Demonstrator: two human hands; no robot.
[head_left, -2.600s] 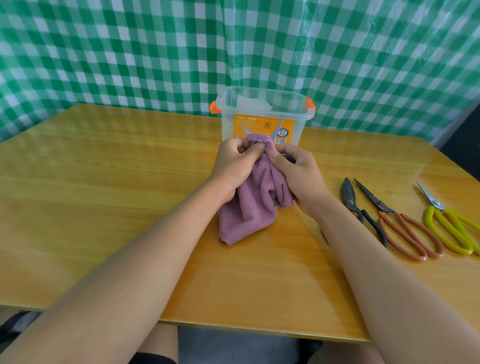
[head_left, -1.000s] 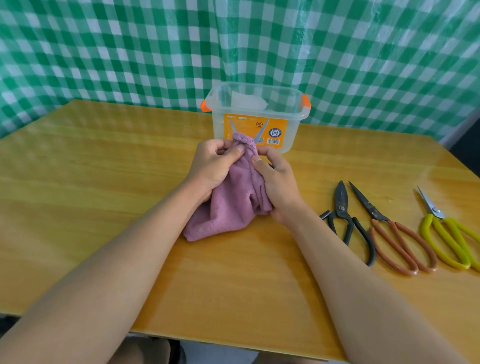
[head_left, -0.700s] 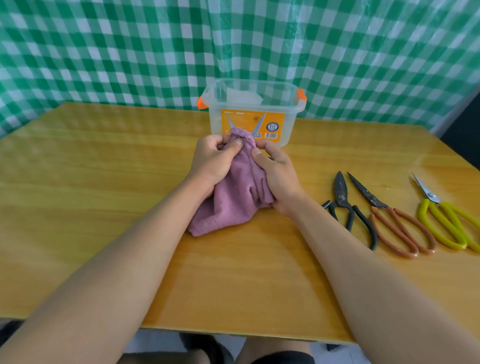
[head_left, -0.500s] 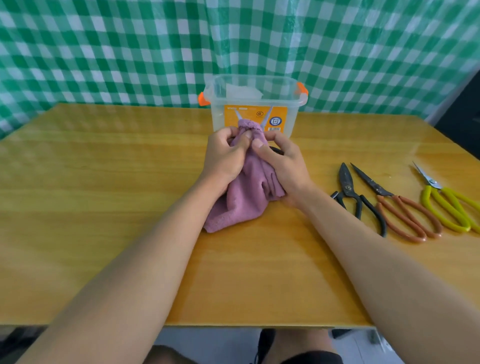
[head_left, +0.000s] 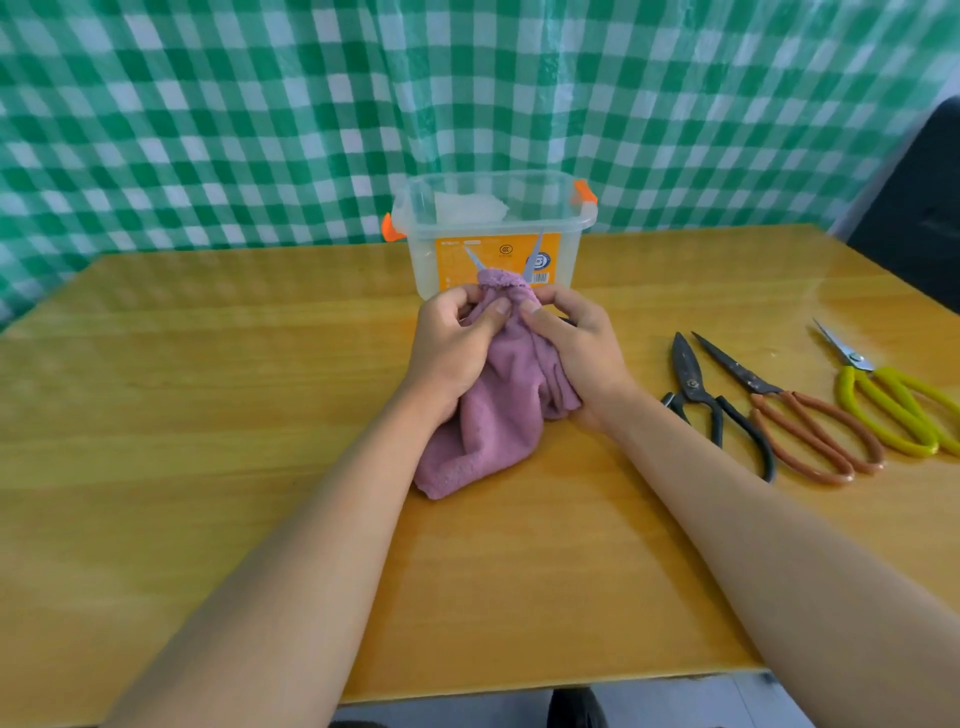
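Step in hand looks like wiping scissors (head_left: 534, 254) w/ the cloth (head_left: 498, 415). The cloth is bunched round the blades and only the 2 tips stick up out of its top, splayed apart, just in front of the box (head_left: 569, 265). L hand (head_left: 452, 348) clenches the cloth's left side, thumb pressing the fabric near the top. R hand (head_left: 576, 348) grips the right side the same way, prob. w/ the handles under it, tho those are mostly hidden. The cloth's lower end trails onto the table (head_left: 208, 415) between the wrists. Next move, I'd judge: draw the pinched cloth up along the blades toward the tips, fingers on the flats, not the edges. 3 more pairs lie to the right, well apart from the hands: black shears (head_left: 691, 384), brown shears (head_left: 800, 415), yellow shears (head_left: 883, 405).
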